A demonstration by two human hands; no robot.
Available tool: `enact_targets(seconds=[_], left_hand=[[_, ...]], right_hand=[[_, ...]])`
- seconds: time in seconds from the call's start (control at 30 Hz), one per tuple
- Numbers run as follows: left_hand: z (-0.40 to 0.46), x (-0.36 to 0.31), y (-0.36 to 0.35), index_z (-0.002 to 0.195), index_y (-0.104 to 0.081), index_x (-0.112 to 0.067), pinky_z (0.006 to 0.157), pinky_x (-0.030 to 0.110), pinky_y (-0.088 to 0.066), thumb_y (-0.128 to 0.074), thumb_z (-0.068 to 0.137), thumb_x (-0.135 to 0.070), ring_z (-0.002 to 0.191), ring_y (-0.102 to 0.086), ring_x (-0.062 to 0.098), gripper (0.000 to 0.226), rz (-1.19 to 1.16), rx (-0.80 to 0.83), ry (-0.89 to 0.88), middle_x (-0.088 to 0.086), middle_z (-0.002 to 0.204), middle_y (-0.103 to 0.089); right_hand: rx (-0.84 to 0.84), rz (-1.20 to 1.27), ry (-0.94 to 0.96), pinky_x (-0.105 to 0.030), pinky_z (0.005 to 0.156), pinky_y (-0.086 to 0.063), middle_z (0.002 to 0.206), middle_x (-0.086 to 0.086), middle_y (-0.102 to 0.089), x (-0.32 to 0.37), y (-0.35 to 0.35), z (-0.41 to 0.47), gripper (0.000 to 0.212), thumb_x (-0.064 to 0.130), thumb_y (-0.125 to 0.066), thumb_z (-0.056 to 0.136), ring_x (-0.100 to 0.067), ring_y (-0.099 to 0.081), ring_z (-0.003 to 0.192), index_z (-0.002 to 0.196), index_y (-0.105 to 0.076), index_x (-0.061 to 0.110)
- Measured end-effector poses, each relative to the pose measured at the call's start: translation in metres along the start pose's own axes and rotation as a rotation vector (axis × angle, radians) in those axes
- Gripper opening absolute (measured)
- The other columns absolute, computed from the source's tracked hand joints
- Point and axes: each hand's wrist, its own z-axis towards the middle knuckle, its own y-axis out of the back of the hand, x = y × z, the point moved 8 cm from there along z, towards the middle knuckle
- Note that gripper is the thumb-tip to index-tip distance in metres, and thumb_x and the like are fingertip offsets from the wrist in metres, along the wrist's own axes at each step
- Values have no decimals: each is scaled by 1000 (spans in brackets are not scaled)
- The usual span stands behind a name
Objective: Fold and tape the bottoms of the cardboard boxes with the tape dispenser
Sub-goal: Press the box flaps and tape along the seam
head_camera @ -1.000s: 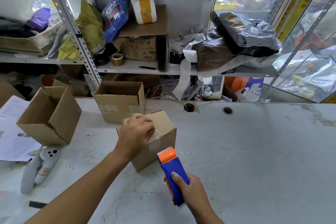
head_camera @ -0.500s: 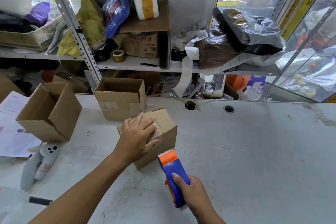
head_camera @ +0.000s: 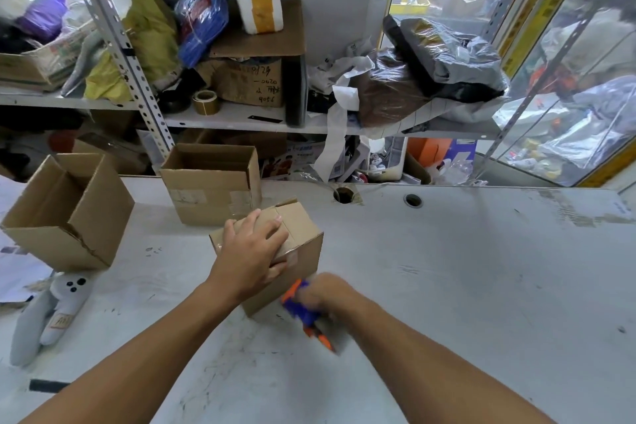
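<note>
A small cardboard box (head_camera: 306, 251) sits on the grey table, its folded flaps facing up with clear tape along the seam. My left hand (head_camera: 253, 251) lies flat on top of it, thumb over the near edge. My right hand (head_camera: 327, 296) grips the blue and orange tape dispenser (head_camera: 304, 313), which is blurred and tilted down against the box's near right side. Two more boxes stand with their open sides up: one (head_camera: 211, 182) just behind the small box, another (head_camera: 67, 213) at the left.
A grey plush toy (head_camera: 48, 317) lies at the left near the table's front. White papers (head_camera: 13, 268) lie under the left box. Two round holes (head_camera: 344, 195) pierce the table's far side. Crowded shelves with a tape roll (head_camera: 205, 101) stand behind.
My right hand has turned the dispenser down and moved it up against the box's near side. My left hand slid toward the box's near edge, still pressing on top.
</note>
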Motion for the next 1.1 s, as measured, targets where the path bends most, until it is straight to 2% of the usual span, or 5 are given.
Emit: enact_targets(seconds=[0.37, 0.7, 0.8, 0.9, 1.1], left_hand=[[14, -3, -7, 144, -27, -19, 111, 66, -23, -55, 85, -68, 137, -28, 39, 81, 52, 142, 179, 11, 150, -28], [11, 3, -17, 157, 5, -24, 115, 65, 4, -41, 86, -77, 150, 5, 48, 100, 2, 172, 304, 16, 166, 15], [8, 23, -8, 156, 1, -25, 115, 59, -18, -53, 79, -75, 145, -20, 39, 106, -74, 173, 403, 13, 165, -8], [12, 47, 2, 156, -4, -26, 105, 50, -35, -70, 71, -69, 131, -35, 29, 116, -270, 158, 455, 1, 152, -27], [-7, 96, 18, 155, -12, -35, 106, 47, -45, -87, 53, -65, 133, -40, 23, 129, -1113, 127, 547, -6, 150, -29]], right_hand=[[-565, -416, 123, -30, 69, -46, 104, -2, -70, -41, 46, 38, 40, 54, -53, 94, -21, -60, 86, 109, -63, 19], [-603, -372, 453, -32, 65, -48, 101, -2, -69, -53, 41, 37, 47, 35, -58, 93, -27, -67, 83, 134, -40, 47], [-560, -397, 435, -34, 78, -54, 113, -4, -67, -59, 39, 44, 57, 37, -60, 92, -27, -67, 96, 142, -34, 47], [-501, -385, 442, -32, 85, -55, 117, 3, -66, -60, 35, 46, 69, 44, -60, 89, -23, -66, 101, 146, -23, 52], [-617, -243, 364, -34, 86, -53, 109, 4, -68, -25, 77, 18, 36, 54, -54, 89, -21, -64, 97, 108, -60, 24]])
